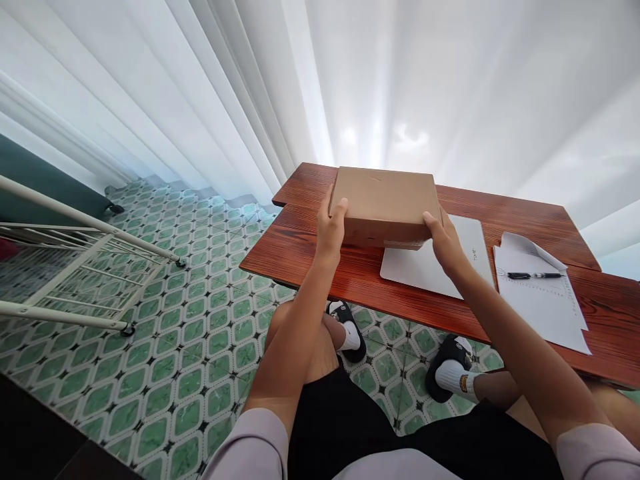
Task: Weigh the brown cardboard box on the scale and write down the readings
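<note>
A closed brown cardboard box (385,197) is between my two hands over the wooden table. My left hand (331,227) grips its left end, thumb on the near corner and fingers along the side. On the right end, my right hand (444,237) presses its thumb near the front corner, its fingers mostly hidden behind the box. Partly beneath the box and my right forearm lies a flat silver laptop (470,250), lid closed. Whether the box touches the laptop I cannot tell.
The reddish wooden table (285,243) spans the front of my knees. On its right lie white paper sheets (540,303) with a black pen (534,275) on top. A white wheeled rack (95,267) stands on the tiled floor at left. White curtains (400,80) hang behind the table.
</note>
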Action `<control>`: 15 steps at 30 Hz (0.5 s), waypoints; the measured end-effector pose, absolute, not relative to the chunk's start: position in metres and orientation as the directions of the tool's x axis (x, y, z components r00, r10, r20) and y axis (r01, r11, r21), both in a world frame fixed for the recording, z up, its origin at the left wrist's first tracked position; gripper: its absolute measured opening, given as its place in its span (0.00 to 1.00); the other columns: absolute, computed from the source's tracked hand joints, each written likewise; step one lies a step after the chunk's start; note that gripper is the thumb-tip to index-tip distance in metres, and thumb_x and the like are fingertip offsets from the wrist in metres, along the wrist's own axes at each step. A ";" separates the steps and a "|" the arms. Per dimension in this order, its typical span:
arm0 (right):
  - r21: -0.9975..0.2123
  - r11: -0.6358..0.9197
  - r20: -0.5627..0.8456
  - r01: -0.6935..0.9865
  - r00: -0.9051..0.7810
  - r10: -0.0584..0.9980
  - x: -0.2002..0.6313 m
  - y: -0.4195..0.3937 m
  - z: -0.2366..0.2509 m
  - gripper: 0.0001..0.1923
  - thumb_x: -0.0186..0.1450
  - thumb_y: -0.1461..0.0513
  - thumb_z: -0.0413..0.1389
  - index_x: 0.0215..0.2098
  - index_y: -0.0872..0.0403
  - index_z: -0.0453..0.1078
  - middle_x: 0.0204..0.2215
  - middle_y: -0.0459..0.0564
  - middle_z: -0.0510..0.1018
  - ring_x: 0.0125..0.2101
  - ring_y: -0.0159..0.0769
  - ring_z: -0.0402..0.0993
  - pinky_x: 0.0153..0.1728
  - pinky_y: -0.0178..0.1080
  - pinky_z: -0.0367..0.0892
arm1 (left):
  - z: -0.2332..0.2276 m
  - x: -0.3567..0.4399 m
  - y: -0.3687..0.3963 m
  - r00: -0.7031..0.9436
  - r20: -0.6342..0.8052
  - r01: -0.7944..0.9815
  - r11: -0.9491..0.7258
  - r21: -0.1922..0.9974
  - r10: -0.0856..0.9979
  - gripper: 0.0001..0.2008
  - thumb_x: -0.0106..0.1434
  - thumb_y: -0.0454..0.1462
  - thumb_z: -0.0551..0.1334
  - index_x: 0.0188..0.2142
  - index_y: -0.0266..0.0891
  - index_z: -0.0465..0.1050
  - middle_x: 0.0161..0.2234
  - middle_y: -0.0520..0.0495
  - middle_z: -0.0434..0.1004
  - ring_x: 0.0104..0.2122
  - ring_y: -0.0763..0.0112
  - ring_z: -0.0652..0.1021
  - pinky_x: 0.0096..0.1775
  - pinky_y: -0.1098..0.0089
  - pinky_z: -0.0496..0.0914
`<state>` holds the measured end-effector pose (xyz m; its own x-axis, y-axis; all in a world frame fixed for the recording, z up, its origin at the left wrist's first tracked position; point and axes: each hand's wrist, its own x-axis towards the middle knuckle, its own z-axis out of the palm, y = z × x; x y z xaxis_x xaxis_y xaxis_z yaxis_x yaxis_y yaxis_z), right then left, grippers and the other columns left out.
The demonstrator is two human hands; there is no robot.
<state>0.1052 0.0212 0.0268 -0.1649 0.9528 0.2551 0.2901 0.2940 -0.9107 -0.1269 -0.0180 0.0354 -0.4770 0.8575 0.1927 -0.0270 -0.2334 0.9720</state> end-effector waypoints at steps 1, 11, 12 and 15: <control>-0.914 0.293 0.249 0.281 -0.180 0.952 0.098 0.023 0.027 0.28 0.72 0.45 0.50 0.65 0.46 0.67 0.63 0.51 0.72 0.64 0.53 0.65 0.67 0.57 0.60 | 0.035 -0.134 -0.018 -0.494 0.195 -0.025 -0.237 0.971 0.847 0.26 0.69 0.44 0.61 0.65 0.44 0.67 0.67 0.48 0.67 0.67 0.59 0.68 0.66 0.63 0.66; -0.931 0.295 0.228 0.215 -0.291 0.929 0.038 0.033 0.021 0.30 0.70 0.46 0.51 0.67 0.46 0.64 0.63 0.51 0.71 0.65 0.52 0.63 0.68 0.57 0.58 | 0.016 -0.189 -0.018 -0.615 0.179 -0.058 -0.270 0.961 0.768 0.25 0.65 0.41 0.62 0.62 0.45 0.72 0.64 0.48 0.70 0.65 0.56 0.69 0.65 0.61 0.67; -0.932 0.292 0.223 0.215 -0.296 0.929 0.033 0.034 0.020 0.30 0.70 0.46 0.51 0.67 0.46 0.64 0.64 0.51 0.71 0.65 0.52 0.63 0.68 0.57 0.58 | 0.014 -0.193 -0.018 -0.623 0.170 -0.061 -0.264 0.963 0.763 0.26 0.65 0.41 0.62 0.62 0.45 0.71 0.64 0.48 0.70 0.66 0.56 0.69 0.66 0.60 0.66; -0.934 0.281 0.207 0.222 -0.305 0.929 0.024 0.035 0.016 0.30 0.70 0.47 0.50 0.67 0.46 0.64 0.63 0.51 0.71 0.65 0.51 0.63 0.69 0.56 0.56 | 0.007 -0.203 -0.019 -0.633 0.182 -0.035 -0.262 0.964 0.752 0.26 0.64 0.42 0.63 0.62 0.46 0.72 0.64 0.49 0.71 0.67 0.56 0.67 0.68 0.60 0.63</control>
